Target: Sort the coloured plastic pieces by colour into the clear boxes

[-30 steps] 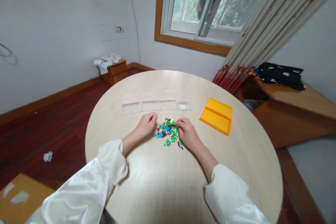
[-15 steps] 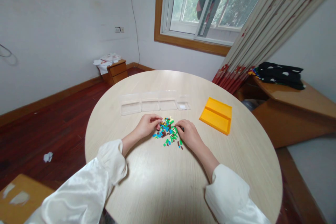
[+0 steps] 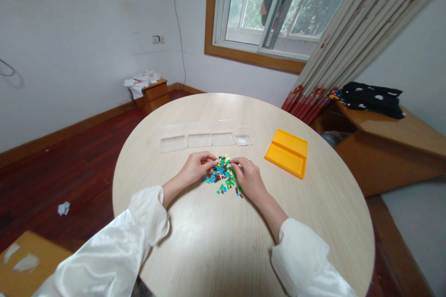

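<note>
A small heap of tiny coloured pieces (image 3: 223, 176), green, blue, brown and pale yellow, lies on the round wooden table (image 3: 216, 250). My left hand (image 3: 197, 167) rests at the heap's left edge with its fingers curled and pinched at the pieces. On the heap's right edge lies my right hand (image 3: 248, 177), fingers bent down and pinched at the top of the heap. What either pinch holds is too small to name. Both arms wear white sleeves.
A row of clear plastic trays (image 3: 205, 138) stands just beyond the heap. A yellow two-part tray (image 3: 287, 152) lies to the right. Past the table are a wooden bench with dark cloth (image 3: 372, 97), a curtain, a window and a small wooden cabinet (image 3: 153, 93).
Both hands have crept inward over the heap. The left fingers moved right onto the pieces and the right fingers moved up to the heap's top.
</note>
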### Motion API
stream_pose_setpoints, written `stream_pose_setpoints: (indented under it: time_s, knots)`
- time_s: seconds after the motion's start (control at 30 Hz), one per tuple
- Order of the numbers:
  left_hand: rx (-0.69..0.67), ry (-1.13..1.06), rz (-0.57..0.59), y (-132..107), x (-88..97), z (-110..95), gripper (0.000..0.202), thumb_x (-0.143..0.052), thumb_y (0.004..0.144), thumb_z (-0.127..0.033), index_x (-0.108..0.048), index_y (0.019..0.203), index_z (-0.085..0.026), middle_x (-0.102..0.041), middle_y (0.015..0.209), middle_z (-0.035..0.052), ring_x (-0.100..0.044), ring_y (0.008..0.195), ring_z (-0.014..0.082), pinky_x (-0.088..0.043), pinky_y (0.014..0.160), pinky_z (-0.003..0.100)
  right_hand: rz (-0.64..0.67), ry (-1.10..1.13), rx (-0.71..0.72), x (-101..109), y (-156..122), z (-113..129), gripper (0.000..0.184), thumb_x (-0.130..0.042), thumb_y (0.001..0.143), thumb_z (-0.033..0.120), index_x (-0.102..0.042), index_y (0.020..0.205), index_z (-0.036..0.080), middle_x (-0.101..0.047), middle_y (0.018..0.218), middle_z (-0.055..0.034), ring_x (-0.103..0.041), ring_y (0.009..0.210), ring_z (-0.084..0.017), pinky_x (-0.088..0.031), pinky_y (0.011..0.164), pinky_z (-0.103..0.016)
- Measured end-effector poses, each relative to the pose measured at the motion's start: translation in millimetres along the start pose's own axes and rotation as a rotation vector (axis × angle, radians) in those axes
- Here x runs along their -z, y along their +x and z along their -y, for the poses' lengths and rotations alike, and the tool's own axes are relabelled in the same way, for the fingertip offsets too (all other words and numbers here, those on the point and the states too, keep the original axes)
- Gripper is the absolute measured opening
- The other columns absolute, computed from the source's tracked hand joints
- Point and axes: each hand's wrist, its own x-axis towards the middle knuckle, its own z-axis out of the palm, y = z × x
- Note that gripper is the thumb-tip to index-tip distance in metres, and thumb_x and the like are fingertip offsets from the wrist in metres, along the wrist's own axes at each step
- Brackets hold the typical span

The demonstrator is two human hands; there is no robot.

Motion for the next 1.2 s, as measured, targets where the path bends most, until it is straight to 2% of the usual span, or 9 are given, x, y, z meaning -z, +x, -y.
stream_pose_setpoints:
  time_s: [0.13, 0.33, 0.47, 0.57, 0.73, 0.83, 0.97, 1.2]
  knots:
    - [-0.070, 0.056, 0.055, -3.0, -0.1, 1.3, 0.020, -0.064, 0.069, -0.026, -0.065, 0.081, -0.011, -0.065, 0.065, 0.0028, -0.055, 0.053, 0.0096, -0.045, 0.052, 0.022, 0.007, 0.122, 0.031, -4.4, -1.3, 14.3, 0.014, -0.047, 0.088, 0.023, -0.061, 0.085, 0.021, -0.069, 0.084, -0.0052, -0.064, 0.081, -0.019, -0.048, 0.076, -0.031]
    - [-0.220, 0.179, 0.146, -5.2, 1.3, 4.8, 0.020, -0.061, 0.074, -0.028, -0.067, 0.085, -0.012, -0.069, 0.076, 0.0059, -0.061, 0.066, 0.0127, -0.048, 0.064, 0.024, 0.005, 0.254, -0.049, -12.3, -2.8, 24.0, 0.009, -0.048, 0.086, 0.025, -0.057, 0.084, 0.021, -0.067, 0.076, -0.0009, -0.063, 0.065, -0.014, -0.050, 0.064, -0.025]
    - [-0.257, 0.238, 0.147, -4.7, 2.0, 5.6, 0.022, -0.059, 0.077, -0.030, -0.067, 0.086, -0.012, -0.068, 0.075, 0.0057, -0.061, 0.067, 0.0130, -0.048, 0.065, 0.025, -0.018, 0.271, -0.058, -14.3, -2.6, 24.0, 0.010, -0.048, 0.087, 0.026, -0.056, 0.088, 0.021, -0.067, 0.078, -0.0019, -0.064, 0.069, -0.015, -0.050, 0.066, -0.026]
    - [-0.262, 0.307, 0.033, -1.1, 10.4, 1.2, 0.019, -0.058, 0.077, -0.028, -0.066, 0.084, -0.012, -0.068, 0.073, 0.0054, -0.060, 0.066, 0.0132, -0.048, 0.065, 0.025, -0.043, 0.220, -0.046, -13.6, -2.4, 19.9, 0.014, -0.047, 0.087, 0.024, -0.058, 0.095, 0.020, -0.068, 0.087, -0.0052, -0.064, 0.078, -0.017, -0.051, 0.072, -0.030]
    - [-0.264, 0.566, -0.435, 9.1, 51.3, -11.8, 0.019, -0.056, 0.077, -0.029, -0.067, 0.082, -0.015, -0.070, 0.080, 0.0062, -0.059, 0.068, 0.0149, -0.046, 0.068, 0.027, -0.067, 0.074, 0.000, -9.8, -0.2, 5.8, 0.020, -0.045, 0.085, 0.016, -0.062, 0.094, 0.020, -0.066, 0.090, -0.0083, -0.059, 0.087, -0.022, -0.047, 0.080, -0.038]
    - [-0.207, 0.780, -0.610, 11.6, 78.9, -13.6, 0.020, -0.055, 0.077, -0.030, -0.068, 0.081, -0.016, -0.071, 0.083, 0.0069, -0.060, 0.073, 0.0181, -0.044, 0.072, 0.029, -0.064, 0.014, 0.001, -8.4, 0.9, -1.7, 0.024, -0.043, 0.083, 0.011, -0.064, 0.092, 0.020, -0.065, 0.088, -0.0084, -0.056, 0.087, -0.023, -0.045, 0.080, -0.040]
    - [-0.094, 0.952, -0.671, 9.9, 98.9, -10.1, 0.020, -0.054, 0.078, -0.029, -0.069, 0.081, -0.016, -0.071, 0.087, 0.0094, -0.061, 0.083, 0.0242, -0.042, 0.078, 0.034, -0.058, -0.029, -0.011, -8.8, 0.3, -6.9, 0.030, -0.042, 0.080, 0.005, -0.066, 0.087, 0.019, -0.061, 0.089, -0.0090, -0.054, 0.088, -0.023, -0.044, 0.080, -0.040]
    - [0.031, 1.063, -0.690, 9.0, 102.0, -7.1, 0.019, -0.053, 0.078, -0.029, -0.069, 0.082, -0.020, -0.072, 0.088, 0.0080, -0.061, 0.088, 0.0276, -0.038, 0.083, 0.039, -0.011, -0.010, 0.017, -11.2, -1.8, -6.8, 0.027, -0.045, 0.080, 0.007, -0.068, 0.088, 0.020, -0.059, 0.092, -0.0087, -0.052, 0.089, -0.023, -0.044, 0.081, -0.041]
